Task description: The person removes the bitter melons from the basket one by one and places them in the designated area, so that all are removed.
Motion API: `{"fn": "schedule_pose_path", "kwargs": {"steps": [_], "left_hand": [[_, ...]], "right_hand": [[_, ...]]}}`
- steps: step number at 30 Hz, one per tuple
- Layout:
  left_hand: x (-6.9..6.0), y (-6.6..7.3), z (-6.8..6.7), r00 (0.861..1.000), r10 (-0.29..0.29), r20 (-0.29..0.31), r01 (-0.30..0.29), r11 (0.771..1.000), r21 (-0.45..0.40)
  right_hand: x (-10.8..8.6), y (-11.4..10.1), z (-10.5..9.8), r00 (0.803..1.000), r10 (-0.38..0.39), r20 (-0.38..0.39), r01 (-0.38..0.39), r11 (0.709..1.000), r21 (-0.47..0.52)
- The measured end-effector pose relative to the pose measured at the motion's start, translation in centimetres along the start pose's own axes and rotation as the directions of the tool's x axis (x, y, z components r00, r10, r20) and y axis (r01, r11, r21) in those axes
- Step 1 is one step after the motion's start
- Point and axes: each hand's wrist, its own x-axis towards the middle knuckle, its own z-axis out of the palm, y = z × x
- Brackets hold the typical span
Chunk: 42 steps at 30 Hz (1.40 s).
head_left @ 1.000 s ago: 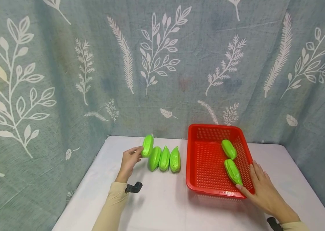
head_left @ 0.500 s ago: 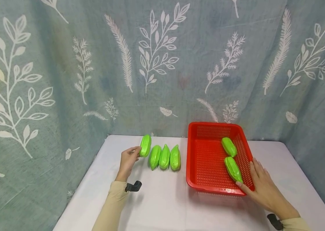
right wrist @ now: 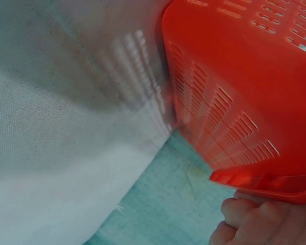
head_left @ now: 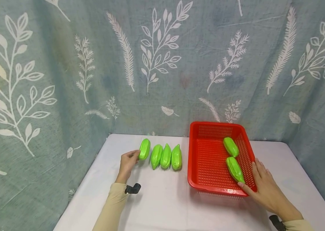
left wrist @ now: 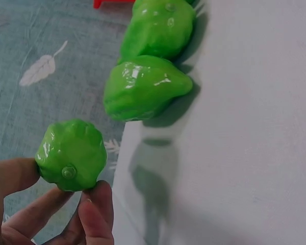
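My left hand (head_left: pixel 128 163) pinches a green ridged vegetable (head_left: pixel 144 149) at the left end of a row. In the left wrist view the fingers (left wrist: pixel 99 209) and thumb hold that vegetable (left wrist: pixel 71 154) from its sides, apart from the nearest one on the table (left wrist: pixel 143 88). Three more green ones (head_left: pixel 166 156) lie side by side to its right. My right hand (head_left: pixel 269 189) rests on the near right corner of the red basket (head_left: pixel 191 154), fingers along the outer side and thumb over the rim. Inside the basket lie two green vegetables (head_left: pixel 230 147).
The white table (head_left: pixel 162 202) runs up to a grey-green curtain (head_left: pixel 151 64) with a white leaf print, which stands behind it and on both sides. A dark band with a small device (head_left: pixel 133 188) is on the left wrist, and another sits on the right wrist.
The vegetable in my left hand has moved slightly left and down, away from the row. My right hand stays on the basket, and the head view has shifted a little.
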Motion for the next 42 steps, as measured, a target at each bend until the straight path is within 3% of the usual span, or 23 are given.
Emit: {"fn": "schedule_pose_path", "kwargs": {"steps": [23,42], "left_hand": [[0.4,-1.5,0.3,0.999,-0.038,0.012,0.037,0.998,0.059],[0.0,-1.5,1.4,0.999,-0.042,-0.011,0.043,0.986,0.163]], "right_hand": [[0.0,0.1,0.3,1.0,-0.001,-0.016,0.001,1.0,0.003],[0.0,0.2,0.2,1.0,0.016,-0.009,-0.016,1.0,0.0]]}}
